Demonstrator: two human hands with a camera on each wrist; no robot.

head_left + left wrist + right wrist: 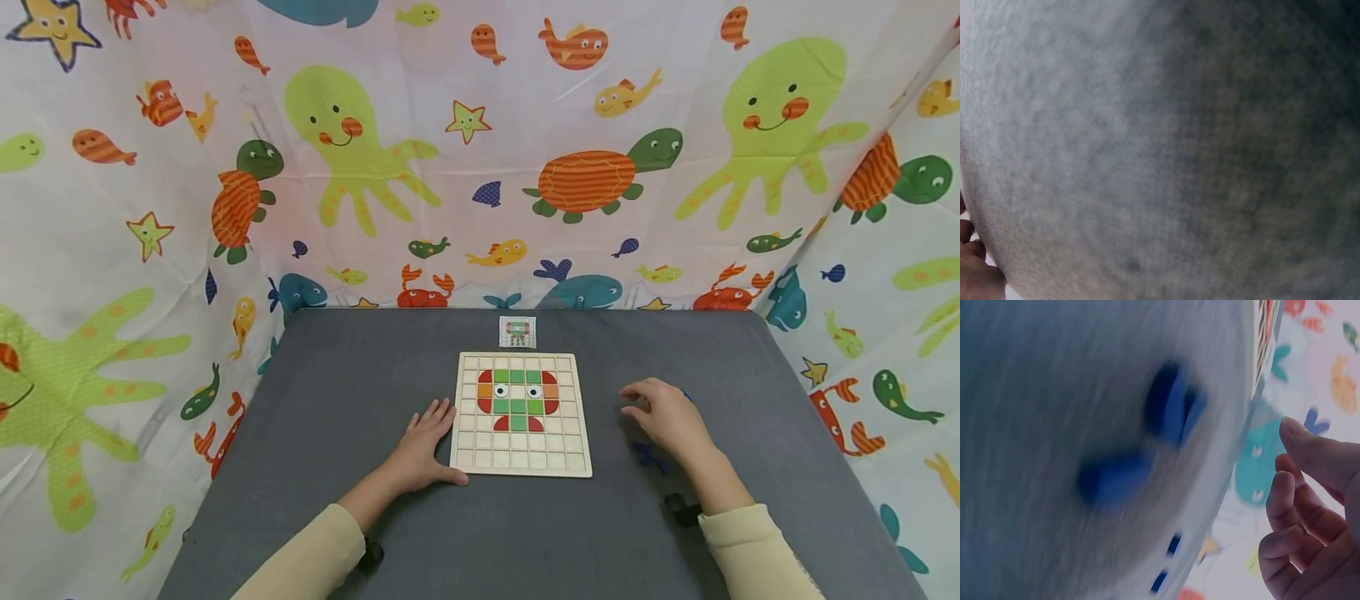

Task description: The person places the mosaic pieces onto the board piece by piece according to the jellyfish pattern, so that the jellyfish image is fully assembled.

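A light wooden grid board (pixel 468 450) lies on the grey table. Red, orange and green pieces on it form a figure with two round eye pieces (pixel 534 392). My left hand (pixel 422 450) rests against the board's left edge, fingers spread and thumb by the lower corner. To the right of the board my right hand (pixel 667 421) hovers with loosely bent fingers. In the right wrist view, thumb and fingertips (pixel 1282 487) stand apart and no piece shows between them. Dark blue pieces (pixel 651 454) lie beneath this hand, and more blue pieces (pixel 1174 544) lie farther off.
A small picture card (pixel 517 332) with a similar figure lies behind the board. Around the table (pixel 360 358) hangs a white curtain (pixel 465 208) printed with sea animals. The left wrist view shows mostly blurred grey cloth (pixel 1116 156).
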